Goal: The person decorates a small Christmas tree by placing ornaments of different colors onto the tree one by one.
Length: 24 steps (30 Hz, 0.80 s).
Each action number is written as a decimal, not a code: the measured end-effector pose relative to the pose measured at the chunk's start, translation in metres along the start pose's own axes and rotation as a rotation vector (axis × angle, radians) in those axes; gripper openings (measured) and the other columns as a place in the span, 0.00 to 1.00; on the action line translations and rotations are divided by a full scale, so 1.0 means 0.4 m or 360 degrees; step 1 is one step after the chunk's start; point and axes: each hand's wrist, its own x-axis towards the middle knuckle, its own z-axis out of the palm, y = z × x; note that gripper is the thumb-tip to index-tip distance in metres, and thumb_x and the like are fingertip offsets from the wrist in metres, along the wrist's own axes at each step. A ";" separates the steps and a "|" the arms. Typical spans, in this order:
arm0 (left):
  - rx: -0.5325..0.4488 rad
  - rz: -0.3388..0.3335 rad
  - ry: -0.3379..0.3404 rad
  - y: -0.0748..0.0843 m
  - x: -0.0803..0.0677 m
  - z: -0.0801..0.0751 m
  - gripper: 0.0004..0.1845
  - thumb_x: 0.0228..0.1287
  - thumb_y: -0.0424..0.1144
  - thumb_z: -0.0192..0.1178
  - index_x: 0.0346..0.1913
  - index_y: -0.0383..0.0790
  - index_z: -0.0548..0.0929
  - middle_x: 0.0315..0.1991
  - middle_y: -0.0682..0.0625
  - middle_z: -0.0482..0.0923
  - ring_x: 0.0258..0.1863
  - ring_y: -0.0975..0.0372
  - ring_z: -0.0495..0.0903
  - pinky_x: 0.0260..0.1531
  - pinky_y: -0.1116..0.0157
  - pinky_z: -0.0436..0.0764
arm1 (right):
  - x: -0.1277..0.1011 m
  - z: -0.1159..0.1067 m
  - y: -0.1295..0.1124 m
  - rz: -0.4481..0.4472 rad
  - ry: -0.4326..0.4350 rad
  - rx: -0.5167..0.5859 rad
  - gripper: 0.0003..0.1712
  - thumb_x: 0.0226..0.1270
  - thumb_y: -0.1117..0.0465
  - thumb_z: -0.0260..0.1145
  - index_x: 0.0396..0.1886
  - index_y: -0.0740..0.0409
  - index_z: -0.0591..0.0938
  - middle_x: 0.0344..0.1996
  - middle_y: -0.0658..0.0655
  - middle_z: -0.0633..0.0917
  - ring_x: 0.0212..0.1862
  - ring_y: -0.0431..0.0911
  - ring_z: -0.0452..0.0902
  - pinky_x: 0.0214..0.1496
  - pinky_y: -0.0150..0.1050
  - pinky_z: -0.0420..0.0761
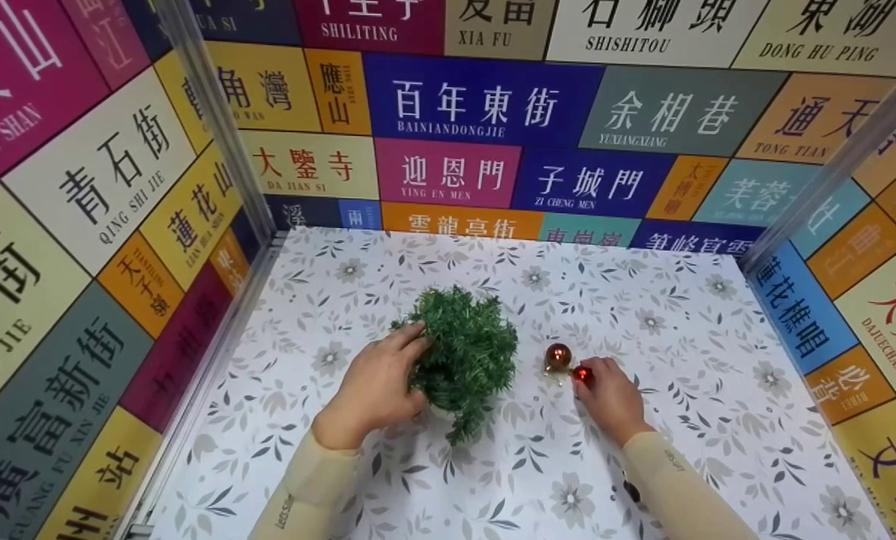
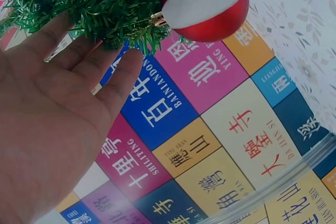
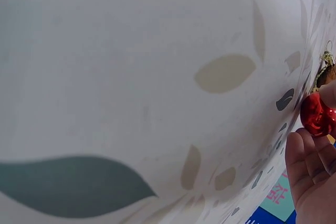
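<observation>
A small artificial Christmas tree (image 1: 474, 349) with bushy green branches is in the middle of the table. My left hand (image 1: 376, 386) lies against its left side, and the left wrist view shows the fingers (image 2: 84, 59) stretched out among the branches. From the foliage there hangs a red and white bauble (image 2: 210, 9), hidden in the head view. Right of the tree, my right hand (image 1: 614, 394) pinches a small shiny red bauble (image 1: 582, 373) between thumb and fingers, close over the tabletop. A larger brownish-red bauble (image 1: 558, 355) with a gold cap lies just beside it.
The table (image 1: 298, 300) wears a white covering with grey leaves and flowers. Panels of colourful street-name signs (image 1: 485, 97) enclose it at the back, left and right, with clear strips (image 1: 223, 127) at the corners.
</observation>
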 end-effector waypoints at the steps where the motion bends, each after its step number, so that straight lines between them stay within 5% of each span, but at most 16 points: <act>1: -0.0001 0.0001 0.0000 0.000 -0.001 -0.001 0.40 0.44 0.37 0.61 0.69 0.42 0.74 0.75 0.47 0.60 0.67 0.50 0.69 0.59 0.47 0.72 | 0.000 0.000 0.000 -0.0004 0.0008 -0.0001 0.20 0.63 0.56 0.72 0.52 0.58 0.80 0.45 0.58 0.79 0.46 0.56 0.79 0.50 0.56 0.78; 24: 0.0091 0.0083 0.0116 0.003 -0.008 0.003 0.37 0.51 0.46 0.62 0.68 0.40 0.75 0.71 0.44 0.66 0.67 0.51 0.68 0.62 0.48 0.70 | 0.002 -0.011 0.001 0.0029 -0.0074 0.0025 0.21 0.64 0.57 0.71 0.55 0.58 0.79 0.48 0.59 0.78 0.48 0.56 0.79 0.52 0.57 0.77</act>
